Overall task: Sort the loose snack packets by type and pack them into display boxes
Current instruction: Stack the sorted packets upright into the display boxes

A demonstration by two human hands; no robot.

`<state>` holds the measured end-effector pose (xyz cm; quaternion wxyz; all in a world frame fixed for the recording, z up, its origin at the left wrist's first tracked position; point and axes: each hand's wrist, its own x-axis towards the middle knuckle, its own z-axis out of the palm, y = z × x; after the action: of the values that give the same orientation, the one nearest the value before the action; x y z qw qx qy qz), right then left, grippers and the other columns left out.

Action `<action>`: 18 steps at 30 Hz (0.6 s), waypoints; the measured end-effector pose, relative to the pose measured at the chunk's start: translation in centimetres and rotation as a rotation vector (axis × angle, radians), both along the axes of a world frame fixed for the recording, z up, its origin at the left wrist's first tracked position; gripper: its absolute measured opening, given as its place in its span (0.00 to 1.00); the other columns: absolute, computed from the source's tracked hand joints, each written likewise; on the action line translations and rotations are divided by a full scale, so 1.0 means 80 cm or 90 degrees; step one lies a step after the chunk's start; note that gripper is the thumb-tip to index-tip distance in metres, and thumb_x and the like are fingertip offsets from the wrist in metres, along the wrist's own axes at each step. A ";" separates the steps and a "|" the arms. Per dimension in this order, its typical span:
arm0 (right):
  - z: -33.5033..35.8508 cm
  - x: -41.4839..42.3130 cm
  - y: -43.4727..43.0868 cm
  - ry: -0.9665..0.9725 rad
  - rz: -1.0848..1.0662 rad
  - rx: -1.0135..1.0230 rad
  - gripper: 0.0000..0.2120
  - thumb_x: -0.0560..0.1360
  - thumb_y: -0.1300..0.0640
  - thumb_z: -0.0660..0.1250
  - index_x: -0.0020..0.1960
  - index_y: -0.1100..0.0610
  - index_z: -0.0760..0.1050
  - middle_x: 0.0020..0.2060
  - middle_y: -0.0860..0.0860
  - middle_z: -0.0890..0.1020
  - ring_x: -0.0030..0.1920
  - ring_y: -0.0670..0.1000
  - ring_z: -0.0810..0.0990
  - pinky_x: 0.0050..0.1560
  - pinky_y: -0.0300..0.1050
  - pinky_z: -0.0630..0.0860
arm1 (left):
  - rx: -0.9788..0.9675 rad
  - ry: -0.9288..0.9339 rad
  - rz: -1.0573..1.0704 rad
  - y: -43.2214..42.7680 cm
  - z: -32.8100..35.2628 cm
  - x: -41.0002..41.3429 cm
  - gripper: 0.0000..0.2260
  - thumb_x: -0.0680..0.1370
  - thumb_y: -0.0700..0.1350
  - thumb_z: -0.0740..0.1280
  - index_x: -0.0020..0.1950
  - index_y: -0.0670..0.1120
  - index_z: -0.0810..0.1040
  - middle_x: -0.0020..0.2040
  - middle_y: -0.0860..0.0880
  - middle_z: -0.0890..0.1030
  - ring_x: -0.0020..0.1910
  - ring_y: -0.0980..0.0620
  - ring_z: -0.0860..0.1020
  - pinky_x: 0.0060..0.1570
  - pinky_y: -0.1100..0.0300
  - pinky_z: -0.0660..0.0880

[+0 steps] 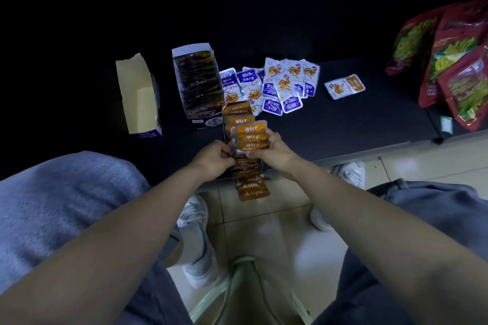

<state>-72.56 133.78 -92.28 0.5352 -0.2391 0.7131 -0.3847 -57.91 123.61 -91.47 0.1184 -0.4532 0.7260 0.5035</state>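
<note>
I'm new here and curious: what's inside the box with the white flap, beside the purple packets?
A tight row of dark packets fills the box from end to end. Whatever lies under them, and the box's floor, is covered.

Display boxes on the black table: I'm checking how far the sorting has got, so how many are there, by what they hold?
Empty cream-lined cardboard display box: 1
White cardboard display box full of dark brown packets: 1
Third cardboard display box holding orange foil packets: 1
Total: 3
</note>
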 end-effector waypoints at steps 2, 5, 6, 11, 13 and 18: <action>0.008 -0.001 0.001 -0.006 0.012 -0.016 0.26 0.68 0.53 0.75 0.61 0.43 0.68 0.65 0.54 0.70 0.62 0.51 0.73 0.66 0.50 0.71 | 0.009 0.008 0.027 0.000 0.000 0.001 0.09 0.76 0.43 0.68 0.54 0.46 0.71 0.53 0.42 0.78 0.50 0.46 0.77 0.54 0.50 0.75; 0.016 -0.004 0.013 -0.017 0.002 -0.073 0.23 0.68 0.47 0.75 0.60 0.43 0.71 0.62 0.53 0.74 0.61 0.51 0.76 0.62 0.51 0.75 | 0.047 0.023 0.047 0.002 0.002 0.000 0.10 0.77 0.46 0.68 0.54 0.45 0.71 0.51 0.44 0.78 0.53 0.44 0.78 0.57 0.45 0.76; 0.017 -0.005 0.017 -0.044 -0.019 -0.102 0.18 0.72 0.48 0.73 0.60 0.46 0.72 0.60 0.53 0.76 0.60 0.50 0.77 0.60 0.49 0.77 | 0.054 0.026 0.049 0.004 0.004 0.000 0.11 0.76 0.47 0.69 0.55 0.45 0.72 0.50 0.44 0.78 0.53 0.44 0.78 0.57 0.44 0.76; 0.012 -0.002 0.024 -0.048 -0.090 -0.136 0.08 0.77 0.55 0.68 0.54 0.56 0.76 0.51 0.54 0.80 0.56 0.53 0.79 0.51 0.44 0.81 | 0.101 0.052 0.059 0.012 0.028 -0.003 0.14 0.75 0.56 0.69 0.50 0.47 0.74 0.51 0.47 0.79 0.54 0.47 0.79 0.59 0.48 0.76; 0.008 0.000 0.021 -0.037 -0.085 -0.119 0.06 0.76 0.55 0.69 0.52 0.54 0.77 0.49 0.53 0.80 0.57 0.55 0.79 0.54 0.49 0.80 | 0.136 0.084 0.075 0.017 0.042 -0.004 0.12 0.76 0.58 0.67 0.45 0.50 0.73 0.47 0.52 0.78 0.52 0.51 0.78 0.59 0.52 0.76; 0.012 -0.002 0.024 -0.061 -0.064 -0.103 0.08 0.75 0.54 0.70 0.54 0.52 0.76 0.48 0.50 0.79 0.57 0.52 0.79 0.59 0.50 0.78 | 0.117 0.090 0.112 0.016 0.029 -0.003 0.17 0.75 0.58 0.68 0.52 0.47 0.71 0.55 0.48 0.76 0.56 0.50 0.77 0.60 0.49 0.76</action>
<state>-72.71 135.74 -91.33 0.5272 -0.2271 0.6644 -0.4786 -58.17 124.90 -89.15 0.0634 -0.4657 0.6409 0.6069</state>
